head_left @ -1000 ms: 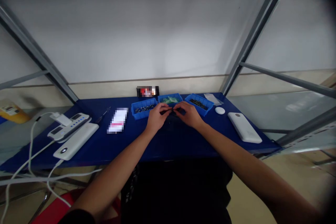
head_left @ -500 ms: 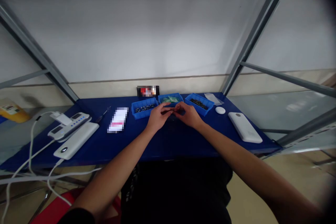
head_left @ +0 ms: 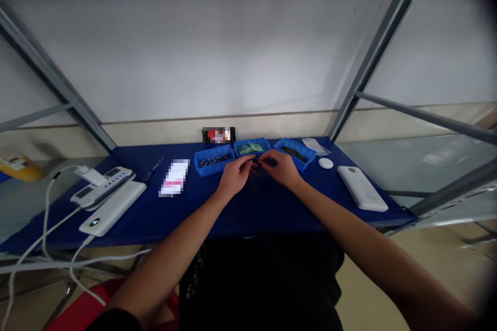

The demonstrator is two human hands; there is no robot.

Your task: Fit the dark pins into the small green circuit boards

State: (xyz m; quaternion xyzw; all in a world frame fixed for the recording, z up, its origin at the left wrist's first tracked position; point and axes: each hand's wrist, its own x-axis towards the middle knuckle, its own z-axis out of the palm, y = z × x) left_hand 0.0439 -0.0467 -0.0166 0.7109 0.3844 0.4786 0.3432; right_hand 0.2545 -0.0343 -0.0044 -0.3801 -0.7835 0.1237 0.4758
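Note:
My left hand (head_left: 236,173) and my right hand (head_left: 282,168) meet over the middle of the blue table, fingertips close together. Both are closed in a pinch, and what sits between the fingers is too small and dark to name. Just beyond them stands a blue bin of green pieces (head_left: 251,148). Left of that, beside my left hand, a blue bin (head_left: 212,167) holds small shiny metal parts. Behind my right hand, another blue bin (head_left: 308,162) contains small dark parts that look like screws.
At the left lie a phone (head_left: 174,178), a thin pointed tool (head_left: 152,169), a power strip (head_left: 103,186) and a white power bank (head_left: 112,208) with cables. Rightward are a round white case (head_left: 325,163), a clear bag (head_left: 316,146) and another white power bank (head_left: 362,188). A second screen (head_left: 219,135) stands behind.
My hands keep nearly the same place over the table. The fingers have shifted slightly, with the left fingertips a little lower and more curled.

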